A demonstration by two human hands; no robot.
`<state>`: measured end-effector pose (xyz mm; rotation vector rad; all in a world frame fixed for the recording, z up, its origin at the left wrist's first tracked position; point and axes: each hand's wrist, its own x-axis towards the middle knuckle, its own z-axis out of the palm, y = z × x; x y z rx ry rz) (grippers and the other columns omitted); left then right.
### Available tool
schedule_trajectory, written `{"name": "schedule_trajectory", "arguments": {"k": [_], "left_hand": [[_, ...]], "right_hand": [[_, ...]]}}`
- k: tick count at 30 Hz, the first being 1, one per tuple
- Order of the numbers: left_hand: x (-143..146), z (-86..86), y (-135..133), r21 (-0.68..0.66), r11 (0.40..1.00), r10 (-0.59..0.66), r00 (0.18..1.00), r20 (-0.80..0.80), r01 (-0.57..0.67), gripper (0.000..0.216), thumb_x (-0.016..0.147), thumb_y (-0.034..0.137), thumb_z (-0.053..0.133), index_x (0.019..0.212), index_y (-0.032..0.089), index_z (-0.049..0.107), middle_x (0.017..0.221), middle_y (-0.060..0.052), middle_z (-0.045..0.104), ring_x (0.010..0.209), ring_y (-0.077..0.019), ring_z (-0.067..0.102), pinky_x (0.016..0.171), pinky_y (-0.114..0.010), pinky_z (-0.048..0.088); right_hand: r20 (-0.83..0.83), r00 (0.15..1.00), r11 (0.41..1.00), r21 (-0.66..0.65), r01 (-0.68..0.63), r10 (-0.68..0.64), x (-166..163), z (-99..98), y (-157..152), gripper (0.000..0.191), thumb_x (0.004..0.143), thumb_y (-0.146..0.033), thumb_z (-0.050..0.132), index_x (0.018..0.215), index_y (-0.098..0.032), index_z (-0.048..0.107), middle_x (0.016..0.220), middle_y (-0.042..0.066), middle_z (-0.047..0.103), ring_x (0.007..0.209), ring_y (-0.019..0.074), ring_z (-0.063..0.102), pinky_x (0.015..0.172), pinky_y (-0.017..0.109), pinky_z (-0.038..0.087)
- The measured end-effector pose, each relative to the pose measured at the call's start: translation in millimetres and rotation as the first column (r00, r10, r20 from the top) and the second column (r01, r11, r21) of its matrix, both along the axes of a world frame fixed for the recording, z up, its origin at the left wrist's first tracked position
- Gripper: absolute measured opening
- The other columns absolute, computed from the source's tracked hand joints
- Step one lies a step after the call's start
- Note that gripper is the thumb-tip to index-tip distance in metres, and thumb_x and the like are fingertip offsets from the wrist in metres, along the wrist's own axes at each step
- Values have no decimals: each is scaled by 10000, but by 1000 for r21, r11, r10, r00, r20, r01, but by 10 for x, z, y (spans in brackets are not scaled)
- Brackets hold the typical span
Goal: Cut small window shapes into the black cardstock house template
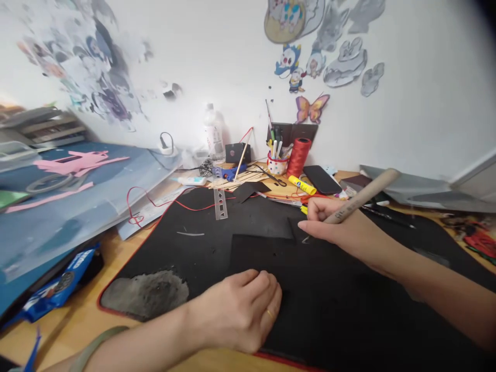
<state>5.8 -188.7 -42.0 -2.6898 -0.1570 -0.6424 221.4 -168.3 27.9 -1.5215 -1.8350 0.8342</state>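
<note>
My right hand (329,222) grips a slim pen-like tool with a grey-beige shaft (364,195). Faint lettering marks the shaft, and its lower end near the dark surface is hard to make out. My left hand (248,307), with a ring on one finger, lies on the black mat (194,258) with its fingers curled together. What they hold, if anything, is hidden. Just beyond it a piece of black paper or card (261,250) lies flat, barely distinct from the mat. A clear stencil ruler (220,204) rests farther back.
A red thread spool (298,156), a dotted pen cup (277,164), a yellow glue stick (302,185) and a phone (321,179) are at the back. Pink paper scraps (77,163) lie left on a clear sheet. A blue snack packet (64,281) sits near left.
</note>
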Motion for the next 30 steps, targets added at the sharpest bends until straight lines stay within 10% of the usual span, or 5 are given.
{"name": "schedule_trajectory", "arguments": {"k": [3,11,30], "left_hand": [[-154,52,212,-115,988,-104,994,28,106,280,893,124,336,907,77,612,934,-85,646,902,-179,572,764,-279,495],[-348,-108,316,-395,906,101,983,-151,-153,265,884,167,345,1044,128,553,1062,-54,606,981,-188,538,794,-307,477],[-358,-161,295,-423,900,57,990,-127,-106,279,900,188,339,956,120,604,1079,-58,606,1032,-184,539,834,-281,481]], "right_hand": [[-90,996,999,-45,12,-16,-93,-86,2,286,722,-336,574,574,-190,377,486,-71,315,453,66,267,429,224,196],[-110,993,967,-255,2,-31,-406,-532,-3,259,690,-371,583,600,-186,426,476,-72,362,443,65,298,425,213,207],[-72,989,991,31,-130,132,-573,-889,40,232,703,-127,474,573,-195,294,551,-58,319,513,82,300,483,234,244]]}}
